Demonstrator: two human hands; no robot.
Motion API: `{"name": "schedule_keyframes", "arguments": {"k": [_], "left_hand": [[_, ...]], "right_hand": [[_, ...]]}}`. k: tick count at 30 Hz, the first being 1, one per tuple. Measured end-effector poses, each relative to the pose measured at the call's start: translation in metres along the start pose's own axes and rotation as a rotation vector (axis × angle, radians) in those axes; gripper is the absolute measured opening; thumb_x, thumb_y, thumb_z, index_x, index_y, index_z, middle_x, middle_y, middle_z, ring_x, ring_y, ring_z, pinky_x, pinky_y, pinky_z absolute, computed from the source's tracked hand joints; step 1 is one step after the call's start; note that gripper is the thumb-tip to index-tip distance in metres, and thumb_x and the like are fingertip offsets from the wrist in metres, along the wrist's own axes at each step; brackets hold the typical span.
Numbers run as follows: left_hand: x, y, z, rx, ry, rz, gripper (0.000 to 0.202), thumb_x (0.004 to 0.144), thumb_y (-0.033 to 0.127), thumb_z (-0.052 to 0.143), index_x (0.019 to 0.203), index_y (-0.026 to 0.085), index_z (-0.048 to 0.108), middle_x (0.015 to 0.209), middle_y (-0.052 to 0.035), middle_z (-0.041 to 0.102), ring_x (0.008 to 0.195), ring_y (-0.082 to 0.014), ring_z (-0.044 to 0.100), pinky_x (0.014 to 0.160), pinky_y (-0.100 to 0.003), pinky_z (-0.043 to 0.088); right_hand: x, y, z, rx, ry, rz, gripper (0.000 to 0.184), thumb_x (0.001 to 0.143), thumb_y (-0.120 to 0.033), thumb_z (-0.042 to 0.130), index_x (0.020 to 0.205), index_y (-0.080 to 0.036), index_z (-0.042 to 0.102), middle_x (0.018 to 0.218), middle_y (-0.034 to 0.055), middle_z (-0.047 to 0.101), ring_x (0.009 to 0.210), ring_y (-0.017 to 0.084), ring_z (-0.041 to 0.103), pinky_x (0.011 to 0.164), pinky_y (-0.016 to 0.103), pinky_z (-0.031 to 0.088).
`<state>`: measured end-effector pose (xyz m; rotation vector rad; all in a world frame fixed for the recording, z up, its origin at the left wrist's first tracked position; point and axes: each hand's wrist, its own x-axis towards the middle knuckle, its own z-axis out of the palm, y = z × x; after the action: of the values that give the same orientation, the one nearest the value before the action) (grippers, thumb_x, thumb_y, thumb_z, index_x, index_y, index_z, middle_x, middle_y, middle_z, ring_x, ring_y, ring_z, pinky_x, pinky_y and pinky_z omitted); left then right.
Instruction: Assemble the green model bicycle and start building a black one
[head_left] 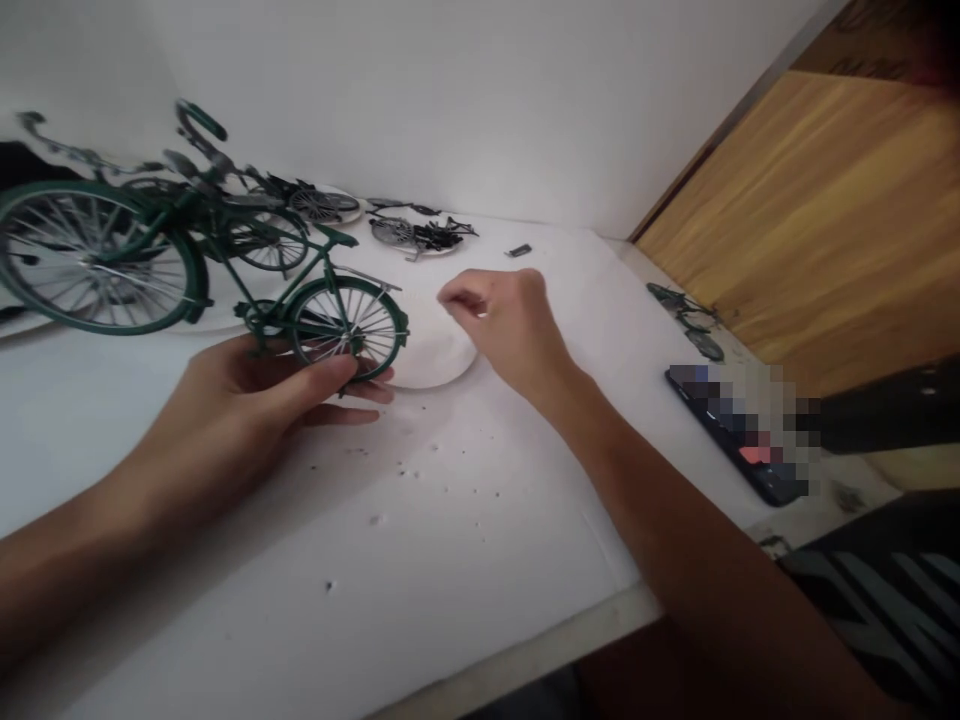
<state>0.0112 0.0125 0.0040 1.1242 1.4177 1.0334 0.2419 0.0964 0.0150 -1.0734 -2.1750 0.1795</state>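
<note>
Model bicycles [196, 290] block left, phone [731, 430] right

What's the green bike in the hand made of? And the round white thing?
The green model bicycle looks like painted metal: glossy green frame, thin silvery spokes. The round white disc looks matte, perhaps paper or foam; I can't tell which.

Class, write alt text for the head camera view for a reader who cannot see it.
A left hand holds a green model bicycle by its wheel above a white tabletop, while a right hand hovers over a white disc.
</note>
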Motion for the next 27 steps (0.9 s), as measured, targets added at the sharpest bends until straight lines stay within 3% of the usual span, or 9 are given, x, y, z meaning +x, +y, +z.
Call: {"name": "schedule_keyframes", "arguments": {"k": [3,6,9,13,20,27], "left_hand": [[-0.002,0.004,0.005,-0.134,-0.024,0.024,0.042,0.079,0.043,0.082,0.107,0.013,0.074,0.108,-0.0116,0.078,0.094,-0.0271,0.076,0.078,-0.03,0.063],[0.0,0.001,0.005,-0.236,-0.038,0.09,0.04,0.082,0.04,0.081,0.106,0.01,0.073,0.112,-0.0136,0.077,0.099,-0.0285,0.075,0.087,-0.037,0.063],[0.002,0.0,0.003,-0.236,-0.027,0.155,0.035,0.084,0.04,0.079,0.103,0.011,0.074,0.11,-0.0131,0.077,0.1,-0.0287,0.075,0.087,-0.039,0.063],[0.0,0.005,0.002,-0.124,0.022,0.175,0.03,0.083,0.04,0.078,0.098,0.014,0.077,0.1,-0.0104,0.079,0.094,-0.0281,0.075,0.082,-0.036,0.062],[-0.004,0.007,0.001,0.034,0.067,0.127,0.027,0.082,0.046,0.077,0.089,0.02,0.079,0.085,-0.0046,0.079,0.084,-0.025,0.075,0.078,-0.032,0.057],[-0.002,0.002,0.003,0.046,0.076,0.235,0.027,0.086,0.046,0.074,0.092,0.02,0.078,0.09,-0.0053,0.077,0.089,-0.0259,0.071,0.078,-0.033,0.056]], "right_hand": [[0.0,-0.008,-0.003,0.174,0.189,0.091,0.012,0.087,-0.009,0.065,0.086,-0.017,0.074,0.085,0.0019,0.076,0.079,0.016,0.072,0.075,0.029,0.058],[-0.002,-0.031,-0.009,0.326,0.311,0.178,0.004,0.089,-0.022,0.069,0.087,-0.02,0.072,0.087,0.0015,0.076,0.063,0.014,0.07,0.054,0.026,0.056],[-0.006,-0.062,-0.013,0.3,0.297,0.219,0.01,0.086,-0.031,0.074,0.085,-0.022,0.072,0.09,0.0011,0.078,0.038,0.007,0.052,0.03,0.024,0.036],[-0.012,-0.09,-0.008,0.363,0.2,0.281,0.01,0.083,-0.029,0.078,0.08,-0.022,0.072,0.089,0.0003,0.079,0.037,0.007,0.053,0.027,0.025,0.036],[-0.017,-0.092,0.014,0.401,0.228,0.305,0.006,0.082,-0.024,0.078,0.082,-0.022,0.073,0.091,0.0017,0.079,0.036,0.006,0.05,0.028,0.024,0.037],[-0.017,-0.09,0.026,0.507,0.215,0.416,0.015,0.081,-0.033,0.079,0.081,-0.02,0.07,0.078,0.0013,0.077,0.029,0.004,0.043,0.028,0.022,0.037]]}}
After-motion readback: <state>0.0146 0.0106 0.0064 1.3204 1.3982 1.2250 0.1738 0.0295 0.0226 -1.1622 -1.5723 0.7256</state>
